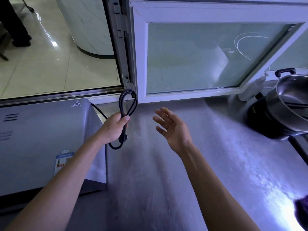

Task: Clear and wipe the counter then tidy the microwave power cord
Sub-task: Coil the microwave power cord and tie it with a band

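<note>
My left hand (115, 127) is shut on the black microwave power cord (129, 99), which is folded into loops that stick up above my fist. The plug end and a lower loop hang below the hand. The cord runs back behind the grey microwave (43, 140) at the left. My right hand (170, 127) hovers to the right of the cord, palm turned left, fingers spread, holding nothing. Both hands are above the steel counter (166, 172).
A steel pot (290, 104) sits on a black appliance at the right edge, with a white bottle (255, 85) behind it. A white-framed window (200, 55) stands along the counter's back. A dark purple cloth (301, 212) lies at the lower right. A person's legs stand far left.
</note>
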A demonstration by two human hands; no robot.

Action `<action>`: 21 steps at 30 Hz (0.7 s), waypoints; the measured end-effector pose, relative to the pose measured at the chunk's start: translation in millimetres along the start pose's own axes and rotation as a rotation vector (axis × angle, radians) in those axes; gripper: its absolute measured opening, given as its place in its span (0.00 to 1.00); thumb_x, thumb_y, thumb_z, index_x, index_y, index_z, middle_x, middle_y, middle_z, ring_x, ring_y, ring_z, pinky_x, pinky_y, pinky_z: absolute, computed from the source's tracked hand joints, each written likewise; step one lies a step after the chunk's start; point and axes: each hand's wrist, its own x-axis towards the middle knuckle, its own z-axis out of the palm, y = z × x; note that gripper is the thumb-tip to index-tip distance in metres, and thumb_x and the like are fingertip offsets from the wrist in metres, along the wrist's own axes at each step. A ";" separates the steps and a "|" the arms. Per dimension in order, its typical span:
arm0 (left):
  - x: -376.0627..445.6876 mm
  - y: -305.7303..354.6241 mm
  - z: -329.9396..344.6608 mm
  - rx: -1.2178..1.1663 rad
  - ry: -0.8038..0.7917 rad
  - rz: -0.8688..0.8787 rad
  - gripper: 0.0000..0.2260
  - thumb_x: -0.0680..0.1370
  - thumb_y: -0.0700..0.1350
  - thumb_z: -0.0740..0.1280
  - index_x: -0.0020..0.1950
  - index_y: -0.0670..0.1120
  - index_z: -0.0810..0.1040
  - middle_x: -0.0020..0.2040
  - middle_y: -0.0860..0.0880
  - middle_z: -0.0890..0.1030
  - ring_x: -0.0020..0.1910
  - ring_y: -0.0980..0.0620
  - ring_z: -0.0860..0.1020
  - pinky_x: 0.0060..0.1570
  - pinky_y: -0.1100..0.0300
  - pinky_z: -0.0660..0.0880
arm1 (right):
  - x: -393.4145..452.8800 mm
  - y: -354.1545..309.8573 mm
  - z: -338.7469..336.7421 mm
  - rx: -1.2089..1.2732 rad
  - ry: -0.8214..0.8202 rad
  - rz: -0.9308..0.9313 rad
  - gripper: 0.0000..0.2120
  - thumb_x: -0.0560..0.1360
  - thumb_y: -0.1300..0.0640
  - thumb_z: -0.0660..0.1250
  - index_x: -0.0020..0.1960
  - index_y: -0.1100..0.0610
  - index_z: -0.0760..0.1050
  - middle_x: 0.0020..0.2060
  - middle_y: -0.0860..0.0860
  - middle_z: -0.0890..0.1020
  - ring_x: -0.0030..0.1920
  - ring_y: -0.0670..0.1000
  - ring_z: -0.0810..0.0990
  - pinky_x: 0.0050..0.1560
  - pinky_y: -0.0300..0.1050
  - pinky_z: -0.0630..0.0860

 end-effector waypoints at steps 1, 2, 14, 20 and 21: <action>0.1 0.2 0.4 0.000 0.000 -0.007 0.15 0.85 0.48 0.56 0.48 0.38 0.74 0.46 0.36 0.79 0.48 0.37 0.76 0.45 0.56 0.71 | 0.5 -0.3 0.5 -0.011 -0.013 -0.002 0.14 0.82 0.57 0.60 0.64 0.55 0.77 0.61 0.52 0.82 0.60 0.54 0.82 0.54 0.49 0.76; -0.2 0.9 0.9 -0.005 -0.003 -0.015 0.15 0.85 0.48 0.56 0.49 0.38 0.74 0.44 0.37 0.79 0.46 0.37 0.76 0.42 0.58 0.72 | 0.9 -0.8 1.5 -0.030 -0.024 -0.011 0.15 0.82 0.60 0.59 0.66 0.56 0.76 0.61 0.52 0.82 0.60 0.56 0.82 0.53 0.50 0.77; -5.3 0.3 0.0 -0.084 -0.027 -0.086 0.14 0.84 0.48 0.58 0.49 0.37 0.70 0.41 0.44 0.74 0.36 0.47 0.70 0.37 0.49 0.83 | 6.6 -8.3 15.9 -0.437 0.004 -0.232 0.18 0.77 0.65 0.70 0.65 0.55 0.78 0.55 0.54 0.84 0.44 0.58 0.86 0.36 0.52 0.82; -9.4 1.5 -0.7 0.083 -0.011 -0.025 0.14 0.84 0.49 0.57 0.44 0.42 0.70 0.36 0.48 0.73 0.34 0.48 0.70 0.37 0.52 0.79 | 10.6 -22.3 28.0 -0.754 -0.019 -0.242 0.30 0.72 0.56 0.76 0.71 0.48 0.71 0.62 0.46 0.80 0.42 0.54 0.87 0.33 0.60 0.83; -10.3 1.8 -0.9 0.093 -0.015 -0.016 0.13 0.84 0.49 0.57 0.44 0.43 0.70 0.36 0.48 0.73 0.33 0.48 0.70 0.36 0.52 0.78 | 11.2 -25.9 30.6 -0.794 -0.031 -0.247 0.29 0.72 0.55 0.76 0.70 0.47 0.71 0.62 0.46 0.79 0.42 0.53 0.87 0.33 0.61 0.83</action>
